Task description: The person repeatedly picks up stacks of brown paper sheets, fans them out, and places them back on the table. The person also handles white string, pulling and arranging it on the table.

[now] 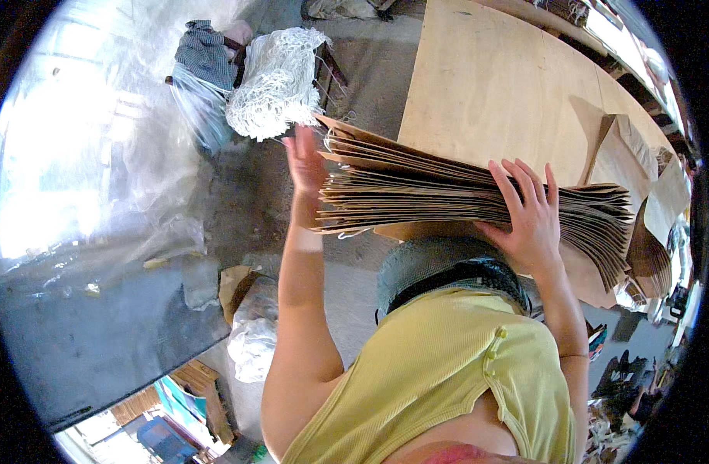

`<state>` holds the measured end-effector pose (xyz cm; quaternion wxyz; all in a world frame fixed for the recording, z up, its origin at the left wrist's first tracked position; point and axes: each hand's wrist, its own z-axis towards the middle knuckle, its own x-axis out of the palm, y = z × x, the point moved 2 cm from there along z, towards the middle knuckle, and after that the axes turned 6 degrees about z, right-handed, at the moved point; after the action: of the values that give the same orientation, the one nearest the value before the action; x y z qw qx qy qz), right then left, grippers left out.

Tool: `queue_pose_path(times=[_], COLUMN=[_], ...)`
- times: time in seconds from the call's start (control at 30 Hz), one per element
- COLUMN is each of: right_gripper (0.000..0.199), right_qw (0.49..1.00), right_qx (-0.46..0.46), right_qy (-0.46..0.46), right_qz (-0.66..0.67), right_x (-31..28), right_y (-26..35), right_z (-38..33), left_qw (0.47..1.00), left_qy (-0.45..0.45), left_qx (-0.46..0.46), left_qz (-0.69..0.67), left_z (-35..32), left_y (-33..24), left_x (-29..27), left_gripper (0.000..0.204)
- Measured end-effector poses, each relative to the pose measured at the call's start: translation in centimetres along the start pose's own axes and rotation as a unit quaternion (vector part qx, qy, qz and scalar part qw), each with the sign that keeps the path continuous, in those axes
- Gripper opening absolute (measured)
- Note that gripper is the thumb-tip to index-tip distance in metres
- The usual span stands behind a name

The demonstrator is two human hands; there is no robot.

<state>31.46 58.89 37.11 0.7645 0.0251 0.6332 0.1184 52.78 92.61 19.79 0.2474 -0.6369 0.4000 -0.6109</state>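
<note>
A thick stack of flat brown paper bags (432, 189) lies across in front of me, its layers fanned at both ends. Bits of white cord poke out at its left end. My right hand (528, 213) grips the stack right of its middle, fingers over the upper side and thumb at the lower side. At the left end my left hand (306, 164) is upright and open, fingers stretched and slightly blurred, close beside the bag edges. Whether it touches them I cannot tell. Beyond that hand, a bundle of white cords (281, 81) hangs over a dark stool.
Under the stack extends a pale wooden tabletop (493, 85). More brown paper (625, 155) lies at its right end. Grey checked cloth (206, 54) sits beside the cords. Clear plastic sheeting (114, 139) spreads at left; a white plastic bag (254, 329) stands lower left.
</note>
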Motion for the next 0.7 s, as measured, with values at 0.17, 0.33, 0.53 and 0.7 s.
queue_pose_path(times=[0.17, 0.33, 0.53, 0.7], right_gripper=[0.084, 0.079, 0.068, 0.056], right_qw=[1.000, 1.000, 0.997, 0.985], right_qx=[0.004, 0.004, 0.047, 0.084], right_qy=[0.006, 0.016, 0.040, -0.065], right_qz=[0.002, -0.018, -0.036, -0.136], right_x=[0.3, 0.7, -1.0, -3.1], right_y=[-0.6, -1.4, -5.5, -13.7], right_z=[-0.2, -0.4, -3.2, -11.1], left_qw=[0.998, 0.852, 0.418, 0.402], left_qy=[0.049, 0.169, 0.207, 0.327], left_qx=[-0.037, 0.217, 0.211, 0.254], left_qz=[-0.004, 0.446, 0.859, 0.817], left_z=[-3.4, -7.9, -11.6, -10.0], left_y=[-4.8, -7.9, 1.2, 0.9], left_x=[7.1, 17.3, 26.3, 25.9], left_gripper=[0.079, 0.088, 0.090, 0.039])
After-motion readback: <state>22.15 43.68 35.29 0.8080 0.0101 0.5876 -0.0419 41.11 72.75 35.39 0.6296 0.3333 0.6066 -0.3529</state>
